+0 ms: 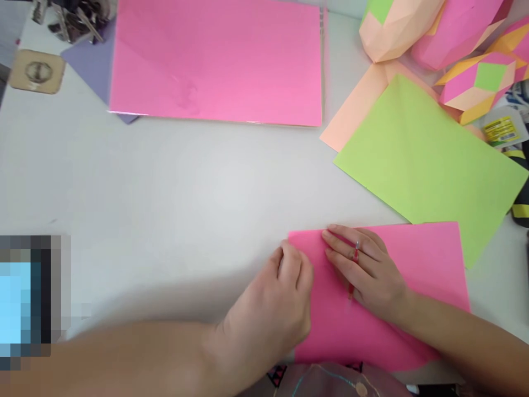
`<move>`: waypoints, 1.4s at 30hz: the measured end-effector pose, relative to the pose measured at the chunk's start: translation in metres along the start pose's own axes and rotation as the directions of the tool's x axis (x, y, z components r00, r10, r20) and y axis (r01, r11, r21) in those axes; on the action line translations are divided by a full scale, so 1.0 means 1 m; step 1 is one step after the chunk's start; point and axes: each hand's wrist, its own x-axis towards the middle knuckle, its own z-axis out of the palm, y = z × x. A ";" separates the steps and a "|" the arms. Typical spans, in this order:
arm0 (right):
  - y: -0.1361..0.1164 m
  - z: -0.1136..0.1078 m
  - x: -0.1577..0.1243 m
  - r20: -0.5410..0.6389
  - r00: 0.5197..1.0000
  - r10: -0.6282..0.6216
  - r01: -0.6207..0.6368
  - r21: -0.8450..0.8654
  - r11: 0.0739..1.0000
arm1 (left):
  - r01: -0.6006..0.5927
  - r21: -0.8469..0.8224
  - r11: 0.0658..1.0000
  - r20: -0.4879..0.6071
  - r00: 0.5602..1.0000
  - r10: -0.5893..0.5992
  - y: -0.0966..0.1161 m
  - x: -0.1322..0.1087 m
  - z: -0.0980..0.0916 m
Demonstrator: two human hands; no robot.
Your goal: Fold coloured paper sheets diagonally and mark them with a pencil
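A bright pink sheet of paper (430, 264) lies at the near right, in front of my body. At its left edge, my left hand (285, 292) is closed, with the fingers curled and pinching the paper's edge; the fingertips are partly hidden. My right hand (367, 270) rests on top of the same sheet, palm down, its fingers stretched toward the left edge. Tucked between those fingers is a slim red pen-like tool (356, 252) with a metallic end; its exact kind is unclear.
Green paper (425, 160) overlaps peach paper (351, 118) at right. Folded multicoloured paper shapes (475, 82) stand behind. A pack of pink sheets (215, 60) lies at the back over purple paper (93, 63). Metal clips (78, 22), a tan square (37, 71) and a pixelated screen (20, 298) are left.
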 end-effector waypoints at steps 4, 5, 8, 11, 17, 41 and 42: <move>0.000 0.000 0.001 -0.014 1.000 -0.015 0.015 -0.006 1.000 | 0.023 0.114 0.993 -0.006 1.000 -0.023 0.017 -0.004 0.006; 0.000 0.000 0.001 -0.012 1.000 -0.023 0.023 -0.005 1.000 | 0.027 0.127 0.991 -0.016 1.000 -0.026 0.017 -0.004 0.008; 0.001 0.000 0.000 -0.005 0.999 -0.032 0.032 -0.002 0.999 | 0.045 0.139 0.989 -0.066 0.997 -0.036 0.016 -0.004 0.009; 0.001 -0.001 -0.001 0.002 1.000 -0.030 0.030 -0.002 1.000 | 0.034 0.111 0.993 -0.064 0.998 -0.027 0.016 -0.004 0.008; 0.001 0.000 0.000 0.011 0.999 -0.040 0.040 0.000 0.999 | 0.050 0.077 0.996 -0.066 0.997 -0.045 0.017 -0.006 0.008; -0.004 -0.003 0.006 -0.036 0.999 -0.030 0.029 -0.019 0.999 | 0.113 0.046 0.992 -0.168 0.980 -0.104 0.022 -0.009 0.013; -0.004 -0.004 0.007 -0.034 0.999 -0.030 0.030 -0.017 0.999 | 0.100 0.029 0.995 -0.179 0.979 -0.093 0.021 -0.008 0.013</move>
